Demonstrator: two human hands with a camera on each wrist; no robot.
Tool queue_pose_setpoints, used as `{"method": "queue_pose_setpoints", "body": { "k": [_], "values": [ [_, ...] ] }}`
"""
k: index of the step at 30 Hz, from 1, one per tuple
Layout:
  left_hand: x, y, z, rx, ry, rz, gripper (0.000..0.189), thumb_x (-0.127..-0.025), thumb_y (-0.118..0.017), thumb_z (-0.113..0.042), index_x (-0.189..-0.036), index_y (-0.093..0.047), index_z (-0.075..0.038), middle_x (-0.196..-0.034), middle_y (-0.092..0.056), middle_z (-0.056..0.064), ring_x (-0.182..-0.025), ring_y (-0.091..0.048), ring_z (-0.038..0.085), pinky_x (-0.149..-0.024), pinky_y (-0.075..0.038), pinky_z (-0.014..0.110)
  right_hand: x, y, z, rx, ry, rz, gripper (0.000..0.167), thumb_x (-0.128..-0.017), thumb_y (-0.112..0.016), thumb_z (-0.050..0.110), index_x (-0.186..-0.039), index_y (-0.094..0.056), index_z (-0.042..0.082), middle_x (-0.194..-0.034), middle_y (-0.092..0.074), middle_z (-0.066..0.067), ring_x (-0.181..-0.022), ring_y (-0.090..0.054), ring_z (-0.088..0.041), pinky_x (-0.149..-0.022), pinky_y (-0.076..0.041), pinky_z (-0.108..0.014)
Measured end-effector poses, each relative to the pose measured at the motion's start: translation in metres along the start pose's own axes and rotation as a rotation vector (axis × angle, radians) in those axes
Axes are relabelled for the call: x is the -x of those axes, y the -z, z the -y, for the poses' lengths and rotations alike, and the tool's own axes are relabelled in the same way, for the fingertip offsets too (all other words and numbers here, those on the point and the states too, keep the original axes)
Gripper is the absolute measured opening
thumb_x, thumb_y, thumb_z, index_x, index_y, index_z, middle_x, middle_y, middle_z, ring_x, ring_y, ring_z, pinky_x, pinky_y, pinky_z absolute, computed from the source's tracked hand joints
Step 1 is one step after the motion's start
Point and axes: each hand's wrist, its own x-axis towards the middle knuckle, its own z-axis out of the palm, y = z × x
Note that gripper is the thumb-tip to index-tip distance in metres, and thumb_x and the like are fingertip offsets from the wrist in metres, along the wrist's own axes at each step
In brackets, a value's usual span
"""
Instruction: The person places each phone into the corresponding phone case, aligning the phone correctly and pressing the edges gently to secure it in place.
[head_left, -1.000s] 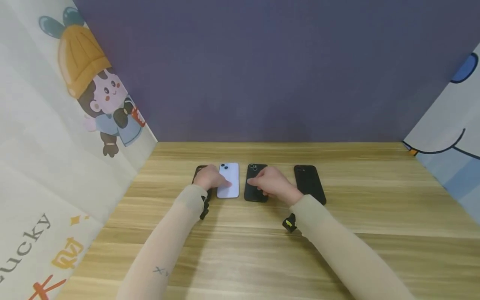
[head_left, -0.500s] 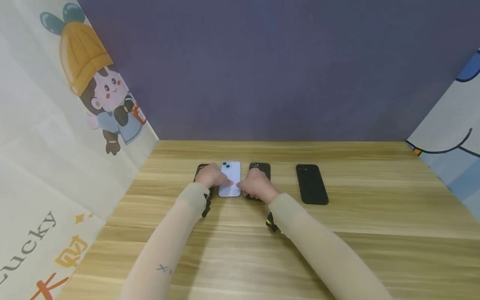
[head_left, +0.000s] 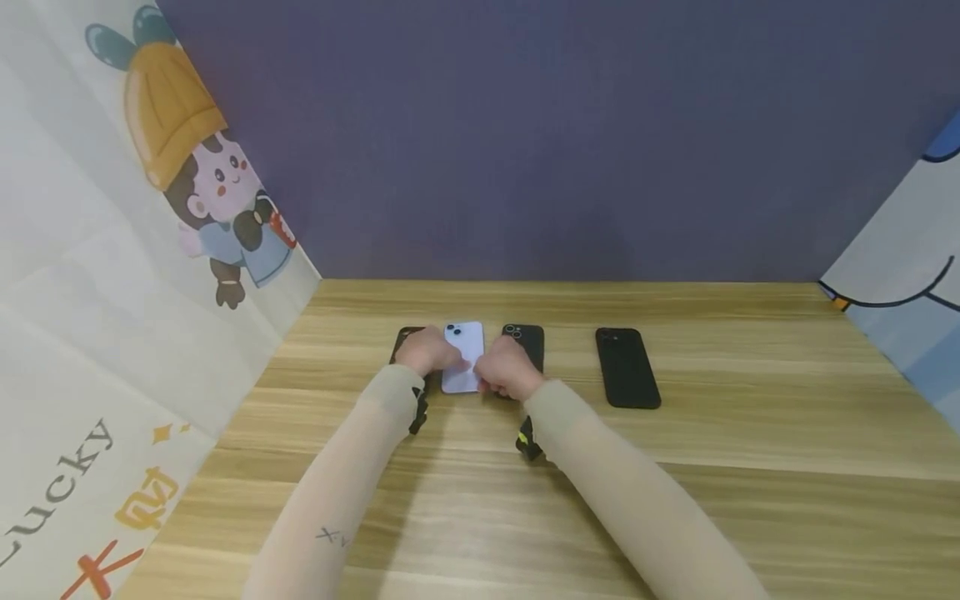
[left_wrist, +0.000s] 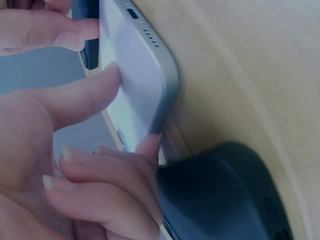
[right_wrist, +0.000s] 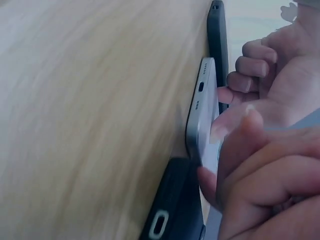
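A lilac smartphone (head_left: 461, 379) lies back up between two dark phones. My left hand (head_left: 429, 350) pinches its left side. In the left wrist view the left thumb (left_wrist: 107, 82) presses on its back, with a fingertip (left_wrist: 150, 145) against its edge. My right hand (head_left: 508, 367) is at its right side. In the right wrist view one right fingertip (right_wrist: 207, 182) touches that edge and the thumb (right_wrist: 247, 120) is over the back. The left dark phone (left_wrist: 220, 190) is partly beneath my left hand; the nearer right dark phone (head_left: 534, 346) is partly hidden by my right hand.
Another black phone (head_left: 628, 371) lies apart to the right on the wooden table (head_left: 720, 433). A dark purple panel (head_left: 562, 142) stands behind the table's far edge. Printed white sheets flank it, one with a cartoon figure (head_left: 217, 183) on the left.
My right hand has moved left from over the nearer right dark phone to the lilac phone's right edge. My left hand keeps its hold. The camera view has shifted slightly.
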Motion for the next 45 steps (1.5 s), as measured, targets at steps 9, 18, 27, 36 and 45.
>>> {"method": "queue_pose_setpoints", "body": {
  "k": [9,18,27,36,45],
  "values": [
    [-0.012,-0.002,-0.006,0.082,0.055,0.086,0.042,-0.083,-0.073,-0.038,-0.103,-0.064,-0.003,-0.065,-0.046,0.0,-0.055,-0.04,0.015,-0.053,-0.033,0.028,-0.009,0.005,0.0,0.056,0.032,-0.015,0.027,-0.091,-0.06,0.009,-0.068,-0.069,-0.001,-0.051,-0.059,-0.005,-0.038,-0.043,-0.013,-0.037,-0.035,-0.025],
    [-0.022,-0.005,-0.008,0.162,0.066,0.063,0.051,-0.082,-0.079,-0.037,-0.112,-0.062,0.001,-0.074,-0.056,0.003,-0.053,-0.045,0.013,-0.05,-0.04,0.025,-0.019,0.006,0.001,0.207,0.046,-0.038,0.027,-0.091,-0.072,0.023,-0.073,-0.066,0.004,-0.056,-0.065,-0.007,-0.037,-0.048,-0.012,-0.036,-0.038,-0.024],
    [-0.022,-0.011,-0.011,0.308,0.08,0.065,0.036,-0.084,-0.066,-0.006,-0.115,-0.059,0.01,-0.102,-0.065,0.019,-0.07,-0.069,0.022,-0.058,-0.058,0.027,-0.02,0.001,0.003,0.159,0.039,-0.049,0.021,-0.087,-0.065,0.017,-0.071,-0.065,0.003,-0.056,-0.066,-0.007,-0.038,-0.048,-0.011,-0.037,-0.037,-0.023],
    [-0.02,-0.01,-0.013,0.358,0.107,0.089,0.047,-0.087,-0.073,-0.012,-0.125,-0.056,0.008,-0.109,-0.063,0.021,-0.084,-0.069,0.028,-0.059,-0.059,0.028,-0.024,0.003,0.0,-0.046,-0.021,-0.024,0.014,-0.084,-0.058,0.001,-0.071,-0.062,0.003,-0.052,-0.056,-0.004,-0.037,-0.04,-0.011,-0.037,-0.035,-0.024],
    [-0.016,-0.008,-0.008,0.428,0.092,0.093,0.042,-0.086,-0.08,-0.017,-0.115,-0.059,0.005,-0.104,-0.063,0.017,-0.076,-0.066,0.022,-0.062,-0.059,0.027,-0.023,0.008,-0.003,-0.208,-0.022,-0.016,0.016,-0.08,-0.047,-0.006,-0.076,-0.061,0.001,-0.055,-0.057,-0.004,-0.037,-0.036,-0.008,-0.037,-0.031,-0.021]
  ]
}}
